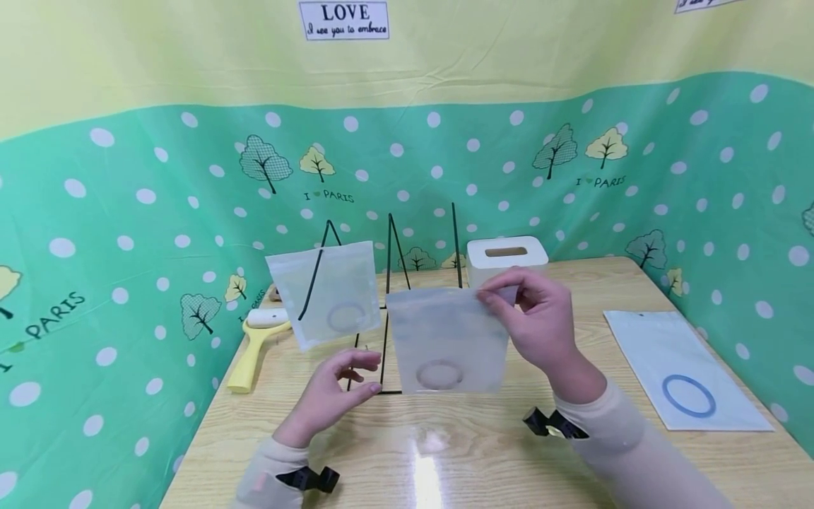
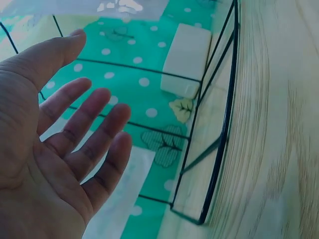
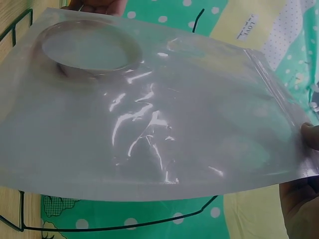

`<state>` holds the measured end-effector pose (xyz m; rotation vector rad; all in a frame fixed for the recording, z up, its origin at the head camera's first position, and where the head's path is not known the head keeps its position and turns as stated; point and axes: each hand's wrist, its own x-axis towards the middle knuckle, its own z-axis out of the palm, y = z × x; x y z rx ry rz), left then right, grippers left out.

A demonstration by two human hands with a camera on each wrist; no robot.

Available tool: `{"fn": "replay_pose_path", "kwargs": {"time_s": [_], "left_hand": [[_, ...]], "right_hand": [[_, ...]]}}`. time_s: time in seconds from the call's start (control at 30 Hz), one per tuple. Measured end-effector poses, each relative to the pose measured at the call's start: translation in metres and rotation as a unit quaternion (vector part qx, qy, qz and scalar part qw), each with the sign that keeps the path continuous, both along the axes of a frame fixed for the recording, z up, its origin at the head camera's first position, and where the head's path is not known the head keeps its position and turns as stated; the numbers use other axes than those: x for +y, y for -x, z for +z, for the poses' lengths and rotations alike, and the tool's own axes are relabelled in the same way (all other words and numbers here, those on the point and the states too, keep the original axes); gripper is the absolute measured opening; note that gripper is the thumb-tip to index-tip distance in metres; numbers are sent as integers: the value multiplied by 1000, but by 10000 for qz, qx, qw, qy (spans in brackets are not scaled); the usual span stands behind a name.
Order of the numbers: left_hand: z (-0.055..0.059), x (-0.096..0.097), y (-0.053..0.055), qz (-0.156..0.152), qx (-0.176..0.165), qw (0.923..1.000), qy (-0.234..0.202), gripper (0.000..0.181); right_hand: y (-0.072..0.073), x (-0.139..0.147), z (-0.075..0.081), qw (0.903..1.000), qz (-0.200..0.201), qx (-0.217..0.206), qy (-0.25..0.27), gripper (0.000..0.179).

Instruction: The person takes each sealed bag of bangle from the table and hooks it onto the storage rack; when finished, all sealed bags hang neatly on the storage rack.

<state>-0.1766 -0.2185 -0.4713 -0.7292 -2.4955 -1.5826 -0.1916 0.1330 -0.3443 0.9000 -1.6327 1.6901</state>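
My right hand (image 1: 540,318) pinches the upper right corner of a frosted translucent zip bag (image 1: 454,332). A pinkish-brown ring (image 3: 89,47) shows inside, near the bag's lower edge. This bag hangs upright in front of a black wire rack (image 2: 225,139). My left hand (image 1: 333,389) is just left of the bag's lower part, its fingers loosely bent and holding nothing; the left wrist view shows its bare palm. A second frosted bag (image 1: 331,283), also with a ring inside, hangs on the rack's left prong.
A flat bag (image 1: 649,353) with a blue ring lies on the table (image 1: 483,452) at the right. Behind the rack stands a white tissue box (image 1: 506,254). At the left lies a yellow-handled lint roller (image 1: 254,353). Patterned green cloth (image 1: 432,162) encloses the table's back and sides.
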Motion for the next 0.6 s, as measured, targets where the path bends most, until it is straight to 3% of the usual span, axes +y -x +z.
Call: {"fn": "replay_pose_path", "kwargs": {"time_s": [0.17,0.33,0.6], "left_hand": [[2,9,-2,-194,20,9996,-223,40],[-3,19,-1,-468,63,9980,-431,36],[-7,32,-2,-438,88,9980,-442,23]], "right_hand": [[0,-6,-2,10000,36,-6,-23,19],[2,-12,-5,9999,123,26,2,14],[1,-18,-13,9996,-57,-148,-228,18]]}}
